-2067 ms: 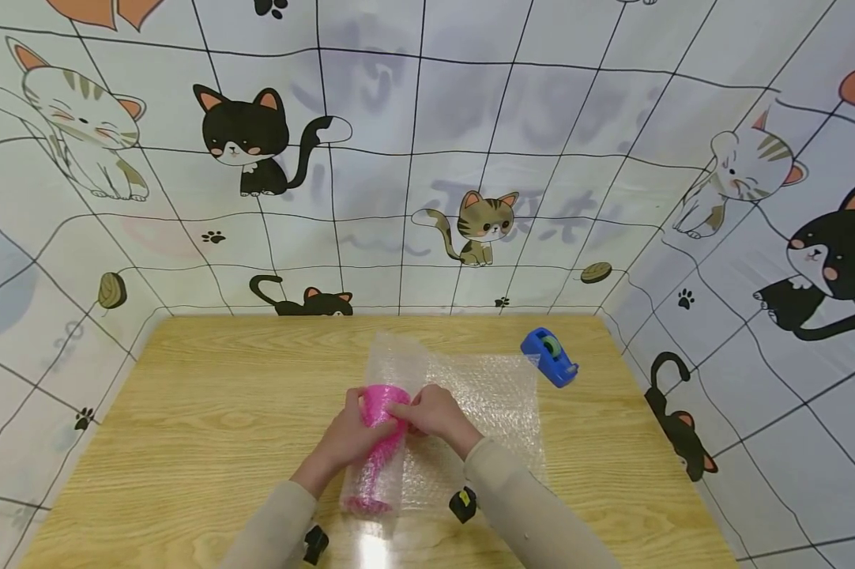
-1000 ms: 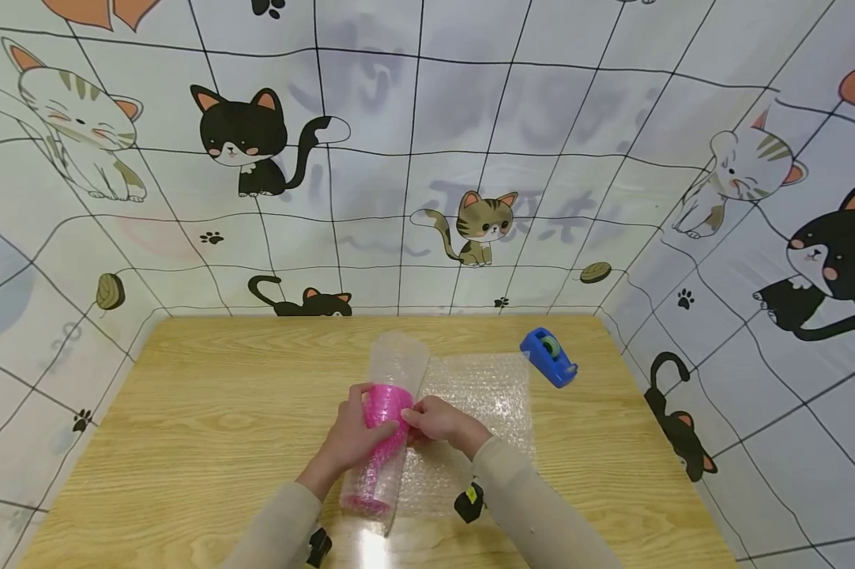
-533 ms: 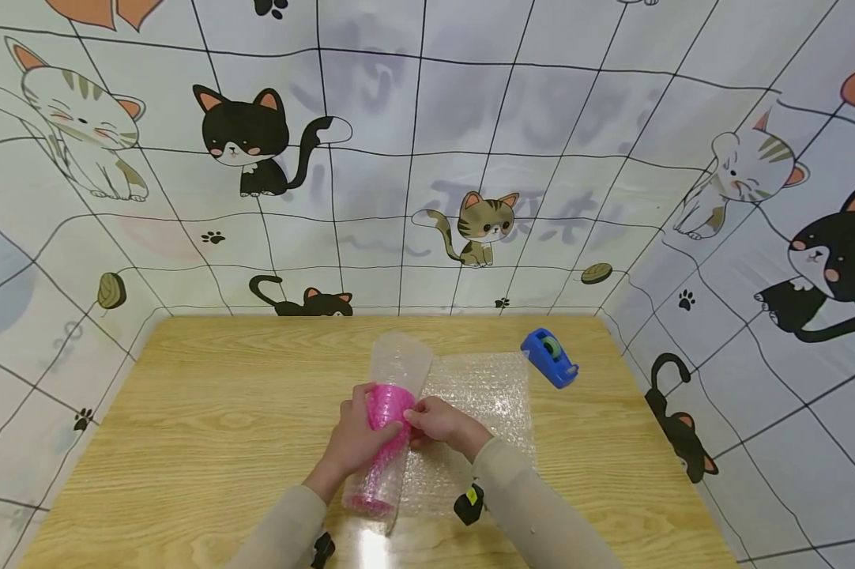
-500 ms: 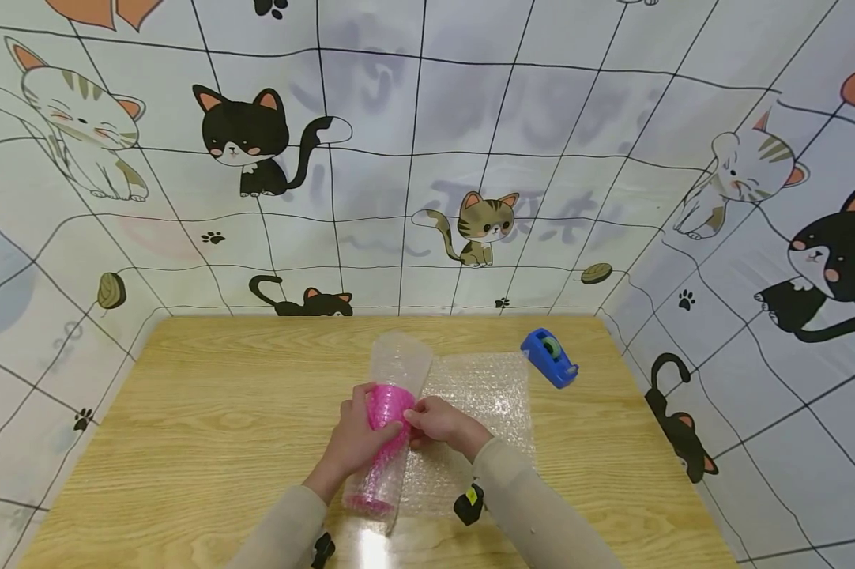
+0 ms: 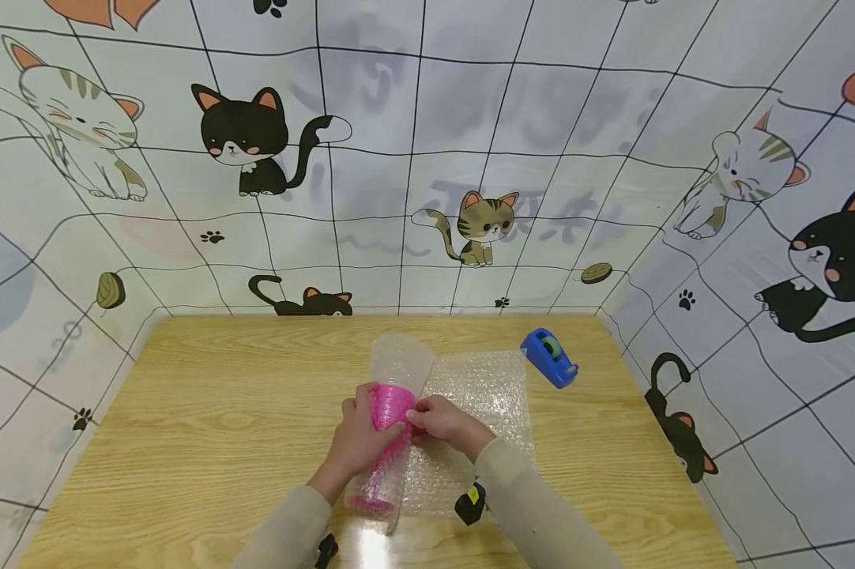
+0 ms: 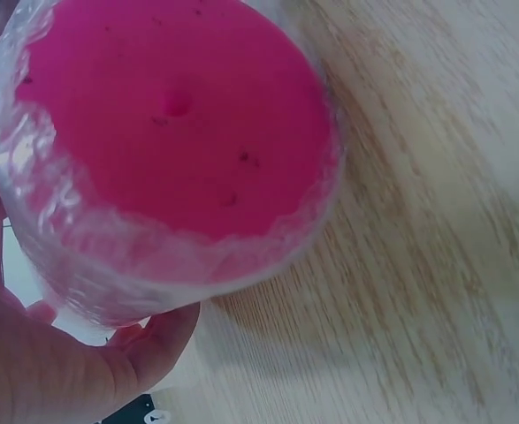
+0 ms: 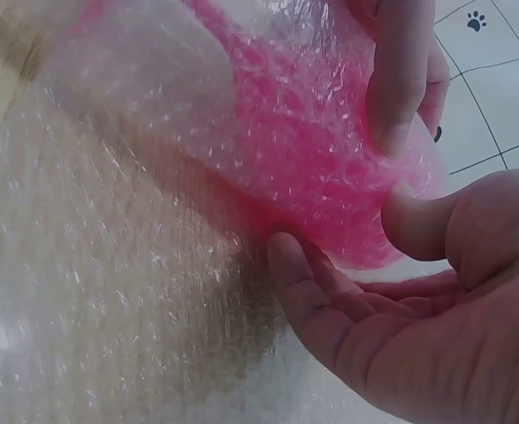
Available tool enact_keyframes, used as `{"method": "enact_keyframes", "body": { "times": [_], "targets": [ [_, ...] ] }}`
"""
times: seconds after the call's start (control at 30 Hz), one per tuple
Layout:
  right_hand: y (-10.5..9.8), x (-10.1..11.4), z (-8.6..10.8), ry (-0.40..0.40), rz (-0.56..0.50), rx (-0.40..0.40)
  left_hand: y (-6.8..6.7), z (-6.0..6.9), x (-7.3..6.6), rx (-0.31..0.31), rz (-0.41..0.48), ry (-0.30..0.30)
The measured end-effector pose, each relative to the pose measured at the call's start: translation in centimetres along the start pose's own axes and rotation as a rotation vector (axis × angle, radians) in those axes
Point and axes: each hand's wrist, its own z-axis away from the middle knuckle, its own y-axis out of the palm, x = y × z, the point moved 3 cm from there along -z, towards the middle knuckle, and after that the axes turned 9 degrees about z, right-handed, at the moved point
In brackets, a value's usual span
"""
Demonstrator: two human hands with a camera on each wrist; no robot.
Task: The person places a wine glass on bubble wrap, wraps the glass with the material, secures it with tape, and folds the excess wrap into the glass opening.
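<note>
On the light wood-grain table [image 5: 242,411] lay a bright pink cylinder [image 5: 383,465], inside clear plastic bubble wrap [image 5: 495,391]; a slackened grip might have let the layers loosen or skew. The left hand [image 5: 358,438] curved widely round it; the right hand [image 5: 450,423], narrower, gripped its side. Beyond sat a blue plastic tape dispenser [image 5: 547,359].

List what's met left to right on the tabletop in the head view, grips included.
Left grip → wrapped pink cylinder → right grip → flat stretch of bubble wrap → blue tape dispenser.
</note>
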Motion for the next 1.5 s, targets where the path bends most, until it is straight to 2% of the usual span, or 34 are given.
{"method": "enact_keyframes", "body": {
  "times": [0.13,0.3,0.6,0.87,1.1,1.27,1.43,1.5],
  "targets": [
    [0.0,-0.1,0.1,0.023,-0.067,-0.004,0.0,0.1,-0.4,-0.007,-0.012,0.010],
    [0.1,0.0,0.1,0.042,-0.091,-0.005,-0.1,0.1,-0.6,-0.017,-0.035,0.018],
    [0.1,0.2,-0.1,0.045,-0.094,-0.069,0.1,-0.1,-0.3,-0.053,-0.073,0.012],
    [-0.1,0.1,0.1,0.050,-0.104,-0.086,0.4,-0.4,0.0,-0.068,-0.117,0.010],
    [-0.4,0.4,0.4,0.043,-0.047,-0.158,0.3,-0.4,-0.3,-0.065,-0.155,0.021],
    [-0.5,1.2,0.7,-0.011,0.062,-0.130,0.3,-0.3,-0.5,-0.059,-0.165,0.017],
    [-0.8,1.4,0.9,-0.017,0.044,-0.059,0.5,-0.3,-0.4,-0.064,-0.179,0.019],
    [-0.8,1.2,0.8,-0.014,0.041,-0.057,0.6,-0.4,-0.4,-0.064,-0.182,0.017]
  ]
}}
